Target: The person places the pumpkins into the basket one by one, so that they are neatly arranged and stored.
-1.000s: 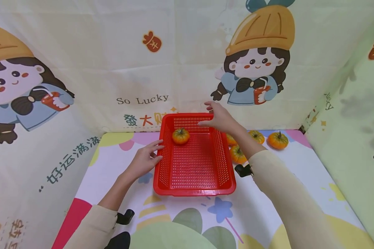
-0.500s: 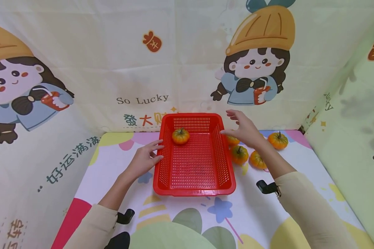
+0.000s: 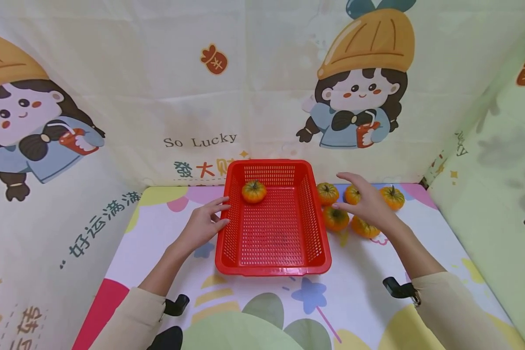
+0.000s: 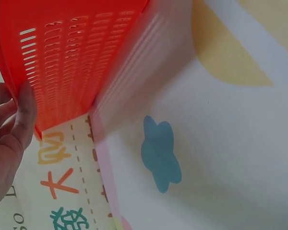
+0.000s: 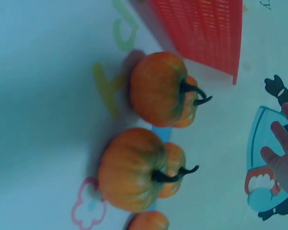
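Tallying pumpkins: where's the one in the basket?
In the head view, the pumpkin sits in the red basket's far left corner, near the left hand.

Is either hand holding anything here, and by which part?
The left hand holds the red basket by its left rim; the right hand holds nothing.

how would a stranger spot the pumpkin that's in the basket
On the printed tabletop, find the rectangular red perforated basket. Look near its far left corner for a ribbed orange pumpkin, stem up. It alone sits inside; the other five pumpkins are outside, to the basket's right.
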The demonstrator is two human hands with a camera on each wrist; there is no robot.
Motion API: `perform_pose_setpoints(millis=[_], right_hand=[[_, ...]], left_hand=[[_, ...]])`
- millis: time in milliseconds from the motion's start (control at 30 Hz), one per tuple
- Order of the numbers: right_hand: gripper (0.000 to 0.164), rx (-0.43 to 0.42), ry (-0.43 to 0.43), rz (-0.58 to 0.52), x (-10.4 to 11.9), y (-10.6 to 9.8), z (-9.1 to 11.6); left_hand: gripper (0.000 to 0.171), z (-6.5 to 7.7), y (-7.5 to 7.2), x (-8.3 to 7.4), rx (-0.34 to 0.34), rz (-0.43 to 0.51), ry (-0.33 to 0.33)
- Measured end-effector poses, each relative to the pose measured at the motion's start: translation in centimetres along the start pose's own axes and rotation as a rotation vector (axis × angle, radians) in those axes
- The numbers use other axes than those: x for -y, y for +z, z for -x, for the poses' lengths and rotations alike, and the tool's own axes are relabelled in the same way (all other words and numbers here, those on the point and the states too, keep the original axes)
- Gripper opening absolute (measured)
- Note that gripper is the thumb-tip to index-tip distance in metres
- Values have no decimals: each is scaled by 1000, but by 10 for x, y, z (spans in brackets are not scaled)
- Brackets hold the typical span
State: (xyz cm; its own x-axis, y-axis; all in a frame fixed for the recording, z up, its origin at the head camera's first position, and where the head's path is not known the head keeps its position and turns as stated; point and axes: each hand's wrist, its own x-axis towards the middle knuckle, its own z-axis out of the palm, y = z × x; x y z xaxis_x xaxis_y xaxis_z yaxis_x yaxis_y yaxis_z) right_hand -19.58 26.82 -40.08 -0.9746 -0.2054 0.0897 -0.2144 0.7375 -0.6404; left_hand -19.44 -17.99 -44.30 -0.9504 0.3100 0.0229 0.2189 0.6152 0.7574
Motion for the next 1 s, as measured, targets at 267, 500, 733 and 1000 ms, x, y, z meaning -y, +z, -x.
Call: perform_pose_setpoints(millis=[267, 500, 733, 1000], right_hand=[[80, -39, -39, 7, -33, -2, 26], [90, -72, 7, -9, -65, 6, 45], [88, -49, 51, -15, -95, 17, 58], [92, 9, 122, -51, -121, 26, 60]], left_hand=[[50, -1, 1, 0, 4, 8, -5], [49, -1, 1, 0, 1, 6, -7], [49, 0, 0, 1, 4, 10, -15], [49, -1, 0, 0, 5, 10, -17]])
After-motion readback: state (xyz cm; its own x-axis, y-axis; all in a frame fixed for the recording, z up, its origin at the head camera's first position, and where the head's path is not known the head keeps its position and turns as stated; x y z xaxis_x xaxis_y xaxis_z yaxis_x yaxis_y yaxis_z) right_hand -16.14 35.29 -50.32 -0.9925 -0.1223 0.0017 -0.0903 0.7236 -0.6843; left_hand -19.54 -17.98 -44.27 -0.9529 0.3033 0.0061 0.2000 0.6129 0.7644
